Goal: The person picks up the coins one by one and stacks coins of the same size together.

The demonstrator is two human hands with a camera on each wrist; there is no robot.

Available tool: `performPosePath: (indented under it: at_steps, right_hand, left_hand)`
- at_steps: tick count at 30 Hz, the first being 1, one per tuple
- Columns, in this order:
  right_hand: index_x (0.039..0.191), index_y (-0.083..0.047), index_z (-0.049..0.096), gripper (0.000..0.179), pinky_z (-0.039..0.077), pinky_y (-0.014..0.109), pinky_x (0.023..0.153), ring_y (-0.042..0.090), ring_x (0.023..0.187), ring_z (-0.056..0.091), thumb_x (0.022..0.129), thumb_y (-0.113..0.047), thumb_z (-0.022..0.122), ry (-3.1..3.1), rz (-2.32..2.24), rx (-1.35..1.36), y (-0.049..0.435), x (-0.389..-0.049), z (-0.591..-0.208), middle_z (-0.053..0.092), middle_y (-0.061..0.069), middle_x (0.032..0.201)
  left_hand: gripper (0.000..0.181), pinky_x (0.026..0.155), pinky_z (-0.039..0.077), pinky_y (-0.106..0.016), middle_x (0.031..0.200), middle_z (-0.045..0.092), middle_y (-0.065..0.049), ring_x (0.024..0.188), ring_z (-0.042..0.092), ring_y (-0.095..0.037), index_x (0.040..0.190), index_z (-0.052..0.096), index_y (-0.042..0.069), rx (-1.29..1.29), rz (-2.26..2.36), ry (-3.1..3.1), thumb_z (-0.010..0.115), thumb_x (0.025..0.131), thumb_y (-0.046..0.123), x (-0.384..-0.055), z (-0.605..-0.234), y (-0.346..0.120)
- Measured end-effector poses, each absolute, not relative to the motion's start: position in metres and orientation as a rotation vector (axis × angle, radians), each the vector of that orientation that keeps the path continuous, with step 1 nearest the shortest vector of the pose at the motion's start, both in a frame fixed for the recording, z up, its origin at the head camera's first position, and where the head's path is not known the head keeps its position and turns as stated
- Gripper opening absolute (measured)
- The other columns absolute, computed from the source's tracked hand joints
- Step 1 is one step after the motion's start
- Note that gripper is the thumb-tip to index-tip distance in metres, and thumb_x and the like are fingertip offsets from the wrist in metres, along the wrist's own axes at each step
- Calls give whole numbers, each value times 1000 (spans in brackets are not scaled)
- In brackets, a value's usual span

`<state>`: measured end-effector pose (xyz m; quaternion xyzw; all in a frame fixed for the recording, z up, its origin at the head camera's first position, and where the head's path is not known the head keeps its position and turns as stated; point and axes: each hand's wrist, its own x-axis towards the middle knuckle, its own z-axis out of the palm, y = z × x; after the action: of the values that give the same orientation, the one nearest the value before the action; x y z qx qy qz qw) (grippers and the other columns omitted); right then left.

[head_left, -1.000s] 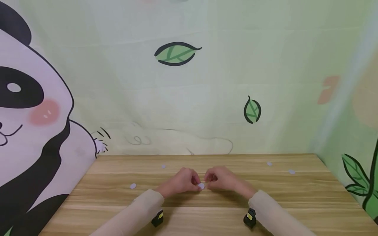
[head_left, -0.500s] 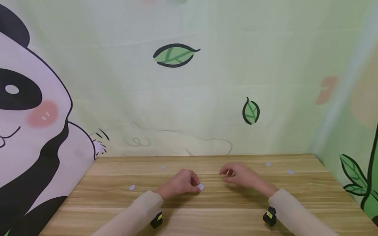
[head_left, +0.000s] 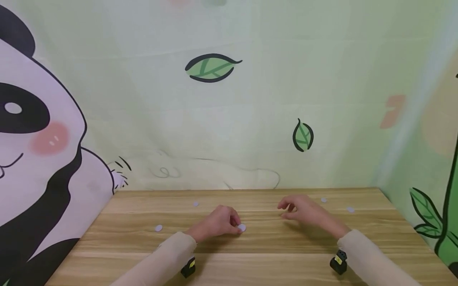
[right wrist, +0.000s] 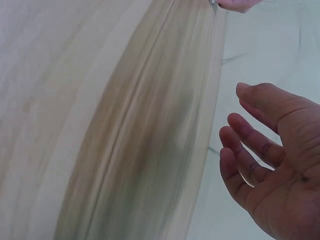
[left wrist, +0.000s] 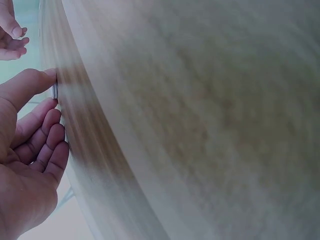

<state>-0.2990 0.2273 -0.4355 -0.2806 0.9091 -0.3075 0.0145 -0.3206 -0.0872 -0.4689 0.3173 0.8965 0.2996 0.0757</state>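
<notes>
My left hand is low over the middle of the wooden table, pinching a small white round disc between thumb and index finger. Seen edge-on in the left wrist view, the disc looks like a thin grey-white edge at the fingertips; whether it is a single piece or a few stacked cannot be told. Off to the right, my right hand hovers above the table with loosely bent fingers and nothing in them. In the right wrist view its thumb and fingers stand apart. The nearest disc lies behind it.
Another white disc lies at the back right of the table. Two more are on the left, one farther back and a nearer disc. A printed cloth backdrop rises along the table's far edge.
My right hand has drawn away from the left hand and disc, moving right and slightly back, its fingers spreading. The left hand keeps its pinch on the disc almost in place.
</notes>
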Motion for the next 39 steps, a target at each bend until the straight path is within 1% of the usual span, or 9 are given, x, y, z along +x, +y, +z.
performPosePath:
  at_steps: [2, 6, 13, 20, 24, 27, 32, 36, 39]
  right_hand:
    - [112, 0, 70, 23, 56, 39, 80, 26, 95, 66, 91, -8, 75, 2833, -961, -884, 230, -299, -435, 71, 13, 109]
    - [113, 0, 70, 23, 57, 40, 81, 28, 96, 66, 91, -6, 73, 2843, -963, -874, 237, -298, -434, 71, 14, 110]
    - [116, -2, 70, 26, 56, 34, 79, 29, 99, 66, 91, -7, 73, 2897, -915, -810, 249, -300, -434, 71, 12, 110]
    - [110, -1, 72, 23, 56, 48, 86, 28, 98, 67, 89, -8, 74, 2981, -853, -845, 262, -303, -435, 73, 10, 106]
    - [110, 0, 72, 21, 55, 50, 87, 29, 98, 68, 90, -7, 74, 3000, -836, -837, 269, -302, -433, 73, 11, 105]
    - [112, 2, 72, 23, 55, 50, 88, 31, 100, 68, 91, -8, 73, 3009, -819, -796, 274, -300, -432, 73, 12, 108]
    - [116, 2, 71, 26, 54, 51, 90, 32, 103, 67, 92, -9, 73, 3026, -770, -704, 283, -297, -429, 72, 13, 111]
    - [115, 2, 71, 26, 54, 51, 90, 33, 103, 67, 92, -9, 73, 3042, -753, -698, 292, -294, -428, 72, 14, 111]
    - [114, 3, 71, 26, 54, 52, 89, 34, 102, 67, 92, -9, 74, 3051, -759, -699, 301, -292, -428, 72, 15, 111]
  left_hand:
    - [16, 64, 47, -20, 73, 64, 7, 69, 54, -3, 82, 73, 10, 947, 897, 2686, 87, 81, 17, -321, -469, -87]
    - [16, 65, 48, -20, 75, 64, 7, 70, 54, -3, 83, 73, 9, 947, 902, 2687, 87, 81, 17, -320, -469, -87]
    - [16, 65, 47, -19, 73, 64, 8, 68, 53, -1, 82, 73, 9, 974, 906, 2694, 87, 80, 17, -320, -469, -87]
    - [17, 64, 47, -21, 73, 65, 5, 69, 53, -4, 81, 73, 8, 992, 909, 2698, 88, 79, 16, -321, -470, -86]
    - [17, 64, 46, -21, 74, 65, 3, 69, 53, -5, 81, 73, 7, 985, 912, 2699, 88, 78, 15, -321, -470, -86]
    - [17, 64, 46, -21, 74, 66, 2, 69, 53, -5, 81, 73, 7, 979, 911, 2699, 88, 78, 14, -320, -470, -86]
    - [17, 64, 46, -20, 73, 64, 5, 69, 53, -4, 81, 73, 8, 973, 910, 2695, 88, 78, 15, -320, -470, -87]
    - [17, 64, 47, -20, 73, 63, 8, 69, 53, -3, 81, 73, 10, 957, 908, 2693, 87, 79, 17, -321, -470, -87]
    - [17, 65, 47, -20, 74, 63, 7, 70, 53, -3, 82, 72, 10, 946, 904, 2694, 87, 79, 18, -321, -470, -87]
